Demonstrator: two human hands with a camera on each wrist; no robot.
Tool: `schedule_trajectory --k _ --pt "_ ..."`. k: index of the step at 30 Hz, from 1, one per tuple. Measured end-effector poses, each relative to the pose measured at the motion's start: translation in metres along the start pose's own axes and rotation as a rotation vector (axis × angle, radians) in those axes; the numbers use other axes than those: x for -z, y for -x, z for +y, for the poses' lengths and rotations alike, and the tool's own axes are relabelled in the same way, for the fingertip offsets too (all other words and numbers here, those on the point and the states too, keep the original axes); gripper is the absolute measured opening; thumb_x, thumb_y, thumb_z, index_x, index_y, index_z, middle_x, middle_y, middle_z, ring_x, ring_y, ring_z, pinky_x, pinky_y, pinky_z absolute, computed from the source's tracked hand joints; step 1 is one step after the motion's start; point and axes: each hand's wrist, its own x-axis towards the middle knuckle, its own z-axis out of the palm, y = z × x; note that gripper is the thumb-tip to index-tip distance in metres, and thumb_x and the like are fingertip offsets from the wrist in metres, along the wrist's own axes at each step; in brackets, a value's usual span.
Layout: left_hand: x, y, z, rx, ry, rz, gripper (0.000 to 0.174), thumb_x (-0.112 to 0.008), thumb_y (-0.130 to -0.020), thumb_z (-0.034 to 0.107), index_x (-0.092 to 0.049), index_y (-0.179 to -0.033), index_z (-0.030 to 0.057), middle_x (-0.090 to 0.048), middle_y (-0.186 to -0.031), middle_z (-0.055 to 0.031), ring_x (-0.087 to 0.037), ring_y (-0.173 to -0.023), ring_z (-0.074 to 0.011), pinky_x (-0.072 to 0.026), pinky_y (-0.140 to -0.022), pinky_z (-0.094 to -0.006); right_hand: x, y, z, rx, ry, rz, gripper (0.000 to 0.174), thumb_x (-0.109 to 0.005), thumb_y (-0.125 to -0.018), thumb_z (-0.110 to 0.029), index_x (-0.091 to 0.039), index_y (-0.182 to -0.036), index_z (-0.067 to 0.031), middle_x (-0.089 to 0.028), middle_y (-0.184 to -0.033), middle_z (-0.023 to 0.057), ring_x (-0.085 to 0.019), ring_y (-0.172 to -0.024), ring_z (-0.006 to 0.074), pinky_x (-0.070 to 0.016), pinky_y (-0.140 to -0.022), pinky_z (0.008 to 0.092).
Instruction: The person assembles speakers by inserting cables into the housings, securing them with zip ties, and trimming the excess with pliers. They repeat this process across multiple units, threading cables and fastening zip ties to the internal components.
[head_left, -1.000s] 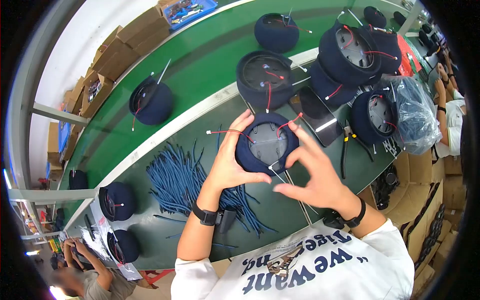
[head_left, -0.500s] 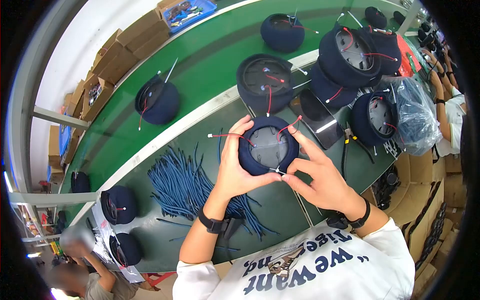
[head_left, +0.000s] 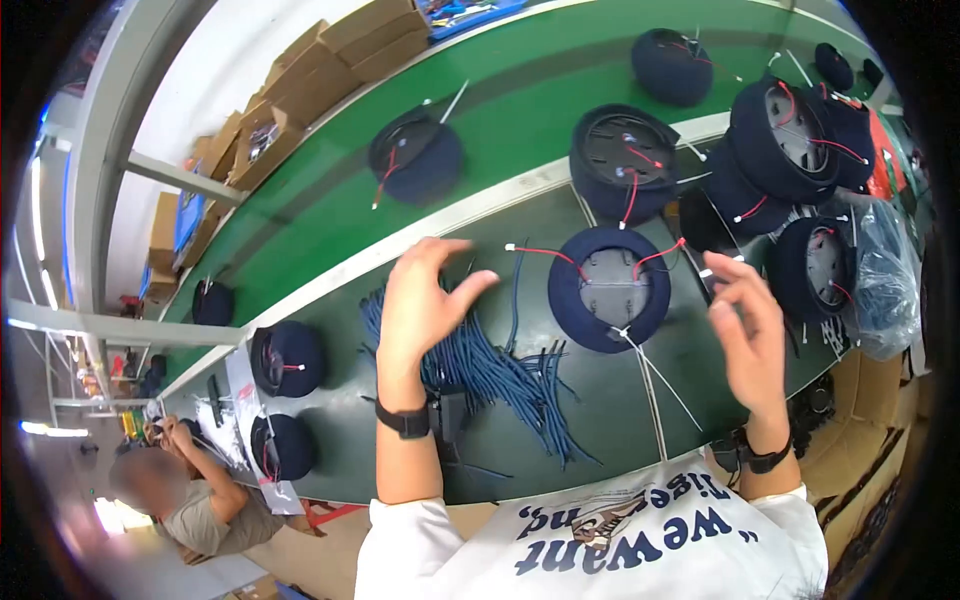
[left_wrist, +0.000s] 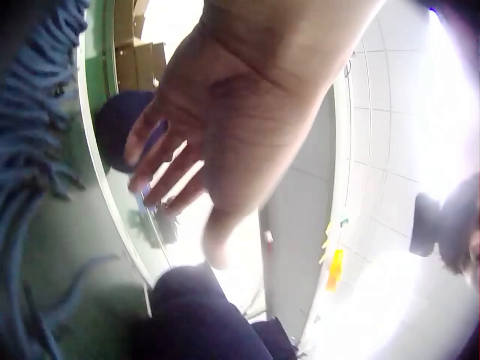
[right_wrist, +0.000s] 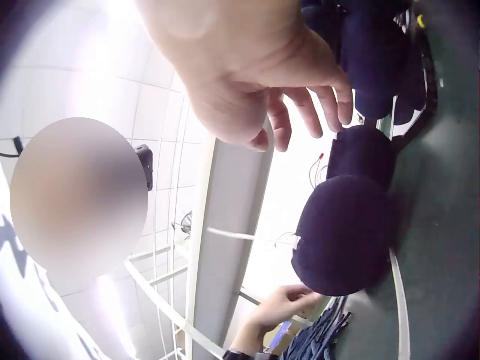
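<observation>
A navy fabric-covered round housing [head_left: 610, 282] lies on the dark green table with its grey plastic inside facing up. Two red-and-black wires with small plugs stick out of it. From its near rim a white cable tie [head_left: 664, 382] trails toward the person. To its left, my left hand [head_left: 420, 300] hovers by a bundle of blue cords [head_left: 490, 380], fingers loose and thumb apart. My right hand [head_left: 750, 335] is raised at the right of the housing, fingers slightly bent, holding nothing. In the right wrist view the housing [right_wrist: 345, 236] stands beyond that hand.
More navy housings [head_left: 622, 165] stand behind, some stacked at the right [head_left: 785, 140]. A dark phone [head_left: 705, 228] lies partly hidden behind the right hand. A clear plastic bag [head_left: 885, 280] sits far right. Cardboard boxes [head_left: 315, 75] line the back; another person [head_left: 210, 510] works at the left.
Both hands have let go of the housing and moved apart, the left one leftward, the right one rightward. The right fingers no longer pinch the cable tie. The head view has turned left.
</observation>
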Motion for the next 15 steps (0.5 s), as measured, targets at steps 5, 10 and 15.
schedule_trajectory --k 5,10,15 --pt "-0.032 0.008 -0.013 0.109 -0.078 -0.047 0.027 -0.086 -0.079 0.020 -0.078 -0.096 0.0006 -0.072 -0.083 -0.0157 -0.070 -0.071 -0.0282 -0.0553 -0.066 -0.0377 -0.001 -0.002 -0.011 0.094 -0.114 -0.098 0.020 -0.068 -0.097 -0.013 -0.062 -0.085 0.0017 -0.070 -0.125 0.0180 -0.064 -0.104 0.0226 -0.0479 -0.095 0.0362" --pt "-0.039 0.011 -0.013 0.031 -0.044 0.028 0.011 -0.075 -0.084 0.008 -0.071 -0.090 -0.0006 -0.069 -0.083 -0.0160 -0.068 -0.075 -0.0316 -0.0544 -0.071 -0.0400 -0.010 -0.004 -0.032 0.150 -0.203 -0.215 0.015 -0.069 -0.095 -0.009 -0.065 -0.086 0.0020 -0.074 -0.113 0.0175 -0.069 -0.094 0.0234 -0.0524 -0.087 0.0346" --pt "-0.043 0.016 -0.012 -0.001 -0.022 0.016 0.011 -0.071 -0.084 0.004 -0.065 -0.092 -0.0008 -0.067 -0.086 -0.0180 -0.068 -0.081 -0.0366 -0.0536 -0.075 -0.0442 -0.015 -0.008 -0.051 0.214 -0.228 -0.337 0.012 -0.070 -0.094 -0.007 -0.067 -0.086 0.0015 -0.075 -0.106 0.0168 -0.073 -0.096 0.0274 -0.0552 -0.087 0.0367"
